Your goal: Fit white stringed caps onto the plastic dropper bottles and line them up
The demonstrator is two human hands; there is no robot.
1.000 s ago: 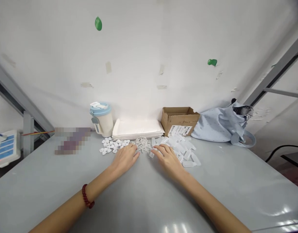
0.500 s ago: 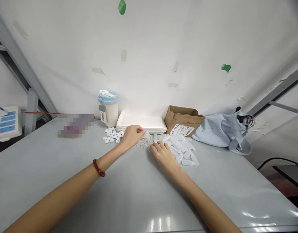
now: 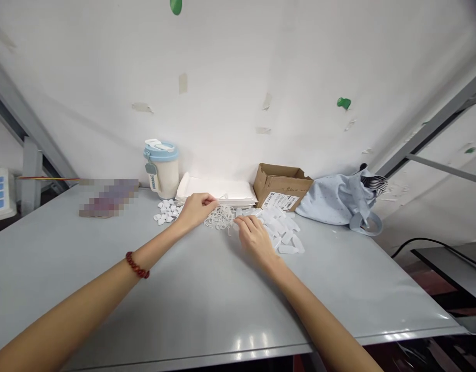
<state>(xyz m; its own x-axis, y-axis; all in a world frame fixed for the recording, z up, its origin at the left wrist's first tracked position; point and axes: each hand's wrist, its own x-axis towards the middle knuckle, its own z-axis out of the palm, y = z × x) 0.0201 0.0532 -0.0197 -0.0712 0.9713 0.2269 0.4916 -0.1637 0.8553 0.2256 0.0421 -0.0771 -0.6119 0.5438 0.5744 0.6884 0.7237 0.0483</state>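
My left hand [image 3: 198, 211] is closed in a pinch, and a thin white string [image 3: 224, 196] sticks out from its fingertips. Just below those fingertips lies a tangled heap of white strings [image 3: 219, 221] on the table. My right hand [image 3: 255, 236] has its fingers curled and drawn together beside the heap; what they hold, if anything, is too small to make out. Translucent white plastic pieces [image 3: 288, 249] are spread by the right hand, which covers some of them. Small white pieces [image 3: 167, 211] form a pile left of the left hand.
White stacked sheets or envelopes [image 3: 218, 188] lie against the wall. A blue-lidded cup [image 3: 168, 173] stands to their left and an open cardboard box [image 3: 278, 192] to their right. Further right is a light blue cloth bag [image 3: 326, 200]. A blurred-out flat object [image 3: 111, 199] lies on the grey table [image 3: 206, 310].
The view has shifted a little to the right. My left hand has drawn slightly away from the string heap, with a string now showing at its fingertips. My right hand stays near the plastic pieces.
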